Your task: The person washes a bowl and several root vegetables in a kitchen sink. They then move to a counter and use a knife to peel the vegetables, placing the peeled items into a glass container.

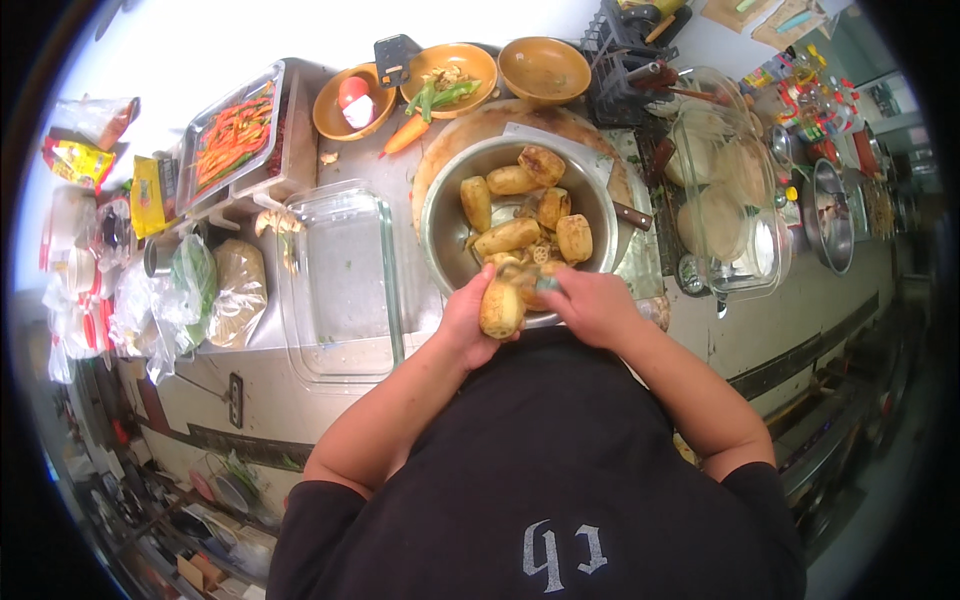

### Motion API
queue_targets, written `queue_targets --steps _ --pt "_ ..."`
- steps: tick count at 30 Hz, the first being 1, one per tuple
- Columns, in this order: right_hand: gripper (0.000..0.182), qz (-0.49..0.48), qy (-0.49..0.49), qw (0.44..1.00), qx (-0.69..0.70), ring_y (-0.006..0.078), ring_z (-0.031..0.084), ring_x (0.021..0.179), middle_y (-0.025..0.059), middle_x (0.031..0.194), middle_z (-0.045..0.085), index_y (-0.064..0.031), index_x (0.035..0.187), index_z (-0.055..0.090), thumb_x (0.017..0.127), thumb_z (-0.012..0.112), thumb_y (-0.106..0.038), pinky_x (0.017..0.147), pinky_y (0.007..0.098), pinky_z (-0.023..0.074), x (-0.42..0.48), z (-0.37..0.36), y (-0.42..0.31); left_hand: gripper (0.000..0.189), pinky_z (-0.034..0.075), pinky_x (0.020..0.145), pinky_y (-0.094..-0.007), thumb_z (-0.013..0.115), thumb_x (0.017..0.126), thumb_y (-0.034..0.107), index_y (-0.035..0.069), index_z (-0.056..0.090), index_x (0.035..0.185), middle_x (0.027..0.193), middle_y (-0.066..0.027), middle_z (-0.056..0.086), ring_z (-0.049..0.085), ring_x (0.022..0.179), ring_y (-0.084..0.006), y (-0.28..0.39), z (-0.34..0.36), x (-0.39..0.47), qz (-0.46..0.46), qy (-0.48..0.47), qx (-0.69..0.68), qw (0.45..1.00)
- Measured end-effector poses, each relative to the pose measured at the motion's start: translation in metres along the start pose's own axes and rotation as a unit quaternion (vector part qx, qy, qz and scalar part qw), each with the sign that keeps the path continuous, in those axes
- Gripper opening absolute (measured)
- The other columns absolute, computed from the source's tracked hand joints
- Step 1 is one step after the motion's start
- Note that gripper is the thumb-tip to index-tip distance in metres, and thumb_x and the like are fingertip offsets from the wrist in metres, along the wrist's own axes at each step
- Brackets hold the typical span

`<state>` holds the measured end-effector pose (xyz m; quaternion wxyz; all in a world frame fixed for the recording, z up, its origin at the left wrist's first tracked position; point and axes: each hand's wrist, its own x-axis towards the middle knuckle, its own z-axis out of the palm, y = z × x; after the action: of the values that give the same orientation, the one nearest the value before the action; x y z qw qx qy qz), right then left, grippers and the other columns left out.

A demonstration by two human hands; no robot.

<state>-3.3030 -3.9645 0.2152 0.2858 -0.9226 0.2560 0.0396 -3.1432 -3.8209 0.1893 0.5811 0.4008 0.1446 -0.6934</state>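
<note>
My left hand [466,319] grips a lotus root segment [501,309] over the near rim of a steel bowl [442,259]. Its lower part looks pale and peeled. In my right hand [596,304] is a peeler [546,283], blurred, with its head close to the top of that segment. Several brownish lotus root segments [507,237] lie inside the bowl. Among them are peelings and a cut end [540,255] with holes. The bowl stands on a round wooden chopping board [431,169].
A cleaver [634,216] lies on the board behind the bowl. Left stands a glass baking dish [341,277]; beyond it is a steel tray [187,191] of shredded vegetables. Orange bowls [544,71] line the back, near a carrot [406,136]. A knife rack [611,71] and glass containers [724,187] are right.
</note>
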Motion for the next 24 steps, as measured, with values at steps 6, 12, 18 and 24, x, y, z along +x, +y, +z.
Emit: queue_targets --steps 6,12,18,24 --pt "0.043 0.130 -0.130 0.977 -0.107 0.0380 0.068 0.090 0.0188 0.088 0.070 -0.0048 0.101 0.065 0.098 0.051 -0.045 0.077 0.0492 0.0531 0.012 -0.014 0.020 0.055 0.053 0.052 -0.0316 0.038 0.103 0.054 0.005 0.058 0.121 0.079 -0.0104 0.065 0.066 0.065 -0.0224 0.001 0.003 -0.001 0.010 -0.042 -0.015 0.999" --pt "0.041 0.146 -0.054 0.968 0.198 0.0246 0.064 0.065 0.0110 0.077 0.067 -0.0039 0.091 0.063 0.095 0.062 -0.044 0.062 0.0397 0.0517 0.009 -0.001 0.037 0.051 0.055 0.059 -0.0315 0.043 0.103 0.052 0.006 0.057 0.120 0.089 -0.0102 0.067 0.066 0.069 -0.0216 -0.009 0.020 -0.005 0.071 -0.021 -0.022 0.997" --pt "0.039 0.202 -0.132 0.792 0.561 0.0055 0.042 0.042 -0.0018 0.064 0.055 -0.0050 0.114 0.062 0.090 0.074 -0.033 0.038 0.0222 0.0322 -0.002 -0.005 0.002 0.043 0.052 0.085 -0.0319 0.050 0.104 0.039 0.002 0.055 0.125 0.107 -0.0115 0.066 0.064 0.094 -0.0182 -0.026 0.020 0.024 0.225 0.122 0.151 0.955" --pt "0.047 0.187 -0.143 0.749 0.620 0.0045 0.041 0.041 -0.0041 0.063 0.053 -0.0023 0.127 0.059 0.086 0.075 -0.021 0.038 0.0210 0.0330 -0.003 -0.003 0.002 0.035 0.051 0.085 -0.0339 0.057 0.099 0.032 0.000 0.067 0.110 0.103 -0.0126 0.068 0.065 0.096 -0.0199 -0.016 0.013 0.001 0.388 0.155 0.468 0.779"
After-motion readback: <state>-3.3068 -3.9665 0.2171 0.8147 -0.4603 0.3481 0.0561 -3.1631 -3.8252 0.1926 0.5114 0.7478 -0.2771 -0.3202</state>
